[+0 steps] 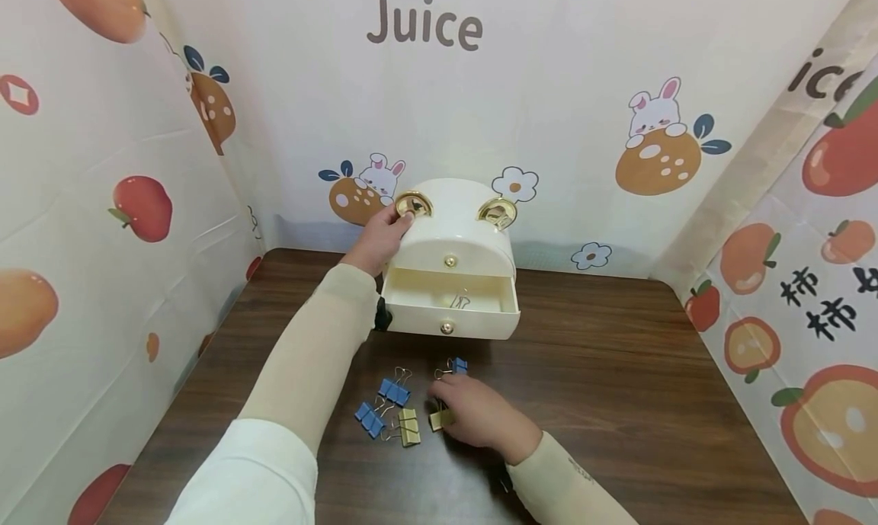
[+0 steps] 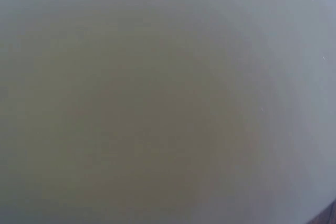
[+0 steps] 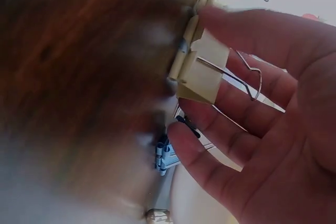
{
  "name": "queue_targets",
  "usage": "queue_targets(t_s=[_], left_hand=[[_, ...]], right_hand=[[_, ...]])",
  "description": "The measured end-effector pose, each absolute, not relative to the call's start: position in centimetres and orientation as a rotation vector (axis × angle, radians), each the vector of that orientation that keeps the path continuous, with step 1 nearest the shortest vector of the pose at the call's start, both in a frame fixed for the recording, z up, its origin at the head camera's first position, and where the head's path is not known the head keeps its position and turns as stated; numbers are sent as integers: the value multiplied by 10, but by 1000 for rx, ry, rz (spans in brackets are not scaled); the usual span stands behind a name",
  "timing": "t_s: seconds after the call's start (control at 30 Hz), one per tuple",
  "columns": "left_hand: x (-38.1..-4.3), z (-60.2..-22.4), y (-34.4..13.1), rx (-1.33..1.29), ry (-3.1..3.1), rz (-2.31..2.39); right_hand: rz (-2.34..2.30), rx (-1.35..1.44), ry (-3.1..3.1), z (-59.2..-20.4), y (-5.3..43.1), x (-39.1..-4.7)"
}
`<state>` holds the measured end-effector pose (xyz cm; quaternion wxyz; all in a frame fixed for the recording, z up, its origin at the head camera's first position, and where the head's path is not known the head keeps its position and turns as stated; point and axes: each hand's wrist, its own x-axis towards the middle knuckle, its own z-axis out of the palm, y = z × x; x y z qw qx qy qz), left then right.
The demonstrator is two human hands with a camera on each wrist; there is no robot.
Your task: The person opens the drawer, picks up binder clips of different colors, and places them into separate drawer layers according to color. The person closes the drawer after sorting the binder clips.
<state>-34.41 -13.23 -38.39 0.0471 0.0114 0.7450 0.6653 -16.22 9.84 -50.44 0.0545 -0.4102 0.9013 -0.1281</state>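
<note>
A white toy-like drawer box (image 1: 453,243) stands at the back of the table with its lower drawer (image 1: 411,287) pulled out. Wire handles (image 1: 461,300) of a clip show inside. My left hand (image 1: 379,239) holds the box's upper left side by a gold round ear (image 1: 414,203); the left wrist view is only a pale blur. Before the drawer, my right hand (image 1: 480,414) has its thumb and fingers around a yellow binder clip (image 3: 202,72) at the tabletop. A blue binder clip (image 1: 459,366) lies just beyond that hand.
Left of my right hand lie two blue binder clips, one farther back (image 1: 394,392) and one nearer (image 1: 370,420), with another yellow binder clip (image 1: 409,427) beside them. Printed cloth walls (image 1: 439,113) enclose the dark wooden table (image 1: 604,372) at the back and sides.
</note>
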Motion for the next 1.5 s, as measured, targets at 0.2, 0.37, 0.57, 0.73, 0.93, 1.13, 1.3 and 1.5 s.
queue_targets(t_s=[0.2,0.37,0.57,0.73,0.93,1.13,1.3,1.5], left_hand=[[-344,-384,-132,32,2268,2027],[-345,-385,-132,32,2269,2025],[-345,-384,-132,36,2268,2026],[-344,-382,-131,29,2281,2014],[-344,-382,-132,18,2280,2014],[-343,-383,-132,30,2281,2018],[-343,-383,-132,39,2288,2017],[-343,-383,-132,48,2282,2016]], right_hand=[[-427,-1216,2720,-508,98,-164],[-467,-1167,2675,-511,96,-164],[-522,-1145,2644,-510,97,-162],[-593,-1142,2620,-501,100,-160],[-637,-1168,2585,-492,104,-156],[-711,-1210,2590,-491,108,-157],[-768,-1230,2595,-487,111,-159],[-822,-1234,2626,-480,116,-163]])
